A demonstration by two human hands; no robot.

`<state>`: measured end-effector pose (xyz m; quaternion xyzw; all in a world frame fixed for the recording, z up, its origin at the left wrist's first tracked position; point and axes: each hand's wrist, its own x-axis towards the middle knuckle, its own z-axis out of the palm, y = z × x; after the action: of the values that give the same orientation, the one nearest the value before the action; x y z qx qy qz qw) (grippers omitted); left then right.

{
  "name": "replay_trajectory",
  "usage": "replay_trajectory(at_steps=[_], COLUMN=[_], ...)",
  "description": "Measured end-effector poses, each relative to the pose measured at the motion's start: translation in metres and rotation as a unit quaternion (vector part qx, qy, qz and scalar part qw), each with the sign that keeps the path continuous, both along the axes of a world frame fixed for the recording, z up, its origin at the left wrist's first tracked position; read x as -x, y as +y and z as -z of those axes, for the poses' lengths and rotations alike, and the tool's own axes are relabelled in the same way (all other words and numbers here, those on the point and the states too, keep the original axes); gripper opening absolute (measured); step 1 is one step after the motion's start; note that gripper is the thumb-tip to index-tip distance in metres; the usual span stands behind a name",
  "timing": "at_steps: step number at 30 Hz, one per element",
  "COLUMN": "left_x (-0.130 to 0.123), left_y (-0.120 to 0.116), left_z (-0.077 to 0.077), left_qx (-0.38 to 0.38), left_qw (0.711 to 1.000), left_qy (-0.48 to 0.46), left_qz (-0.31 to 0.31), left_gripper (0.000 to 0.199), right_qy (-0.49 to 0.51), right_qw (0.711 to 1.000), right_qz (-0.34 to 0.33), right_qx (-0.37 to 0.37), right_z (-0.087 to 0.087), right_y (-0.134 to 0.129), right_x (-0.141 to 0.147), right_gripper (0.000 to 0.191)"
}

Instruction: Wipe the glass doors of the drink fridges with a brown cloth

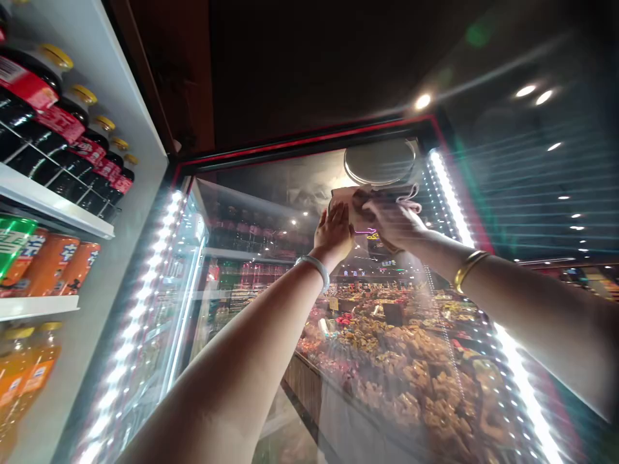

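Observation:
A glass door (271, 212) with a dark, red-lined frame fills the middle of the view. High on its pane, my left hand (334, 233) lies with fingers stretched upward, a pale bracelet (316, 267) at the wrist. To its right, my right hand (391, 222) presses a light brownish cloth (410, 193) against the glass; a loop of it sticks out past the fingers. A gold bangle (469, 270) circles the right wrist. The glass mirrors the hands and bottles, so the cloth's far edge is hard to tell from reflection.
On the left, cooler shelves (58, 200) hold dark cola bottles (62, 122), orange cans (53, 264) and orange drink bottles (24, 374). Bright LED strips (140, 316) run along both sides of the door. Heaped goods (411, 361) on a display show through the pane.

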<state>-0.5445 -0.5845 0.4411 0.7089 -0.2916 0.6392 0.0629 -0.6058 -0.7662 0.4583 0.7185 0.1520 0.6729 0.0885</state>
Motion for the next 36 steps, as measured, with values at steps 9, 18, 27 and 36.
replay_trajectory(at_steps=[9, 18, 27, 36], left_x=[-0.012, -0.019, -0.031, -0.037], left_y=[0.009, 0.013, 0.014, 0.030], left_z=[-0.003, -0.003, -0.010, -0.005], left_qx=[-0.045, -0.063, -0.059, -0.028], left_qw=[0.999, 0.998, 0.998, 0.999], left_qy=[0.019, 0.008, 0.001, -0.012], left_qz=[0.005, 0.017, 0.010, -0.011], left_gripper=[0.062, 0.064, 0.062, 0.062], right_qy=[-0.035, -0.102, -0.027, -0.011], right_qw=[0.998, 0.986, 0.998, 0.999], right_qz=[-0.005, 0.012, -0.015, -0.035], right_qx=[-0.052, -0.129, -0.048, -0.021], right_z=[0.039, 0.005, -0.005, 0.031], right_y=[0.038, -0.010, 0.024, 0.057], right_x=[-0.016, -0.006, -0.025, -0.043], right_gripper=[0.056, 0.049, 0.040, 0.044])
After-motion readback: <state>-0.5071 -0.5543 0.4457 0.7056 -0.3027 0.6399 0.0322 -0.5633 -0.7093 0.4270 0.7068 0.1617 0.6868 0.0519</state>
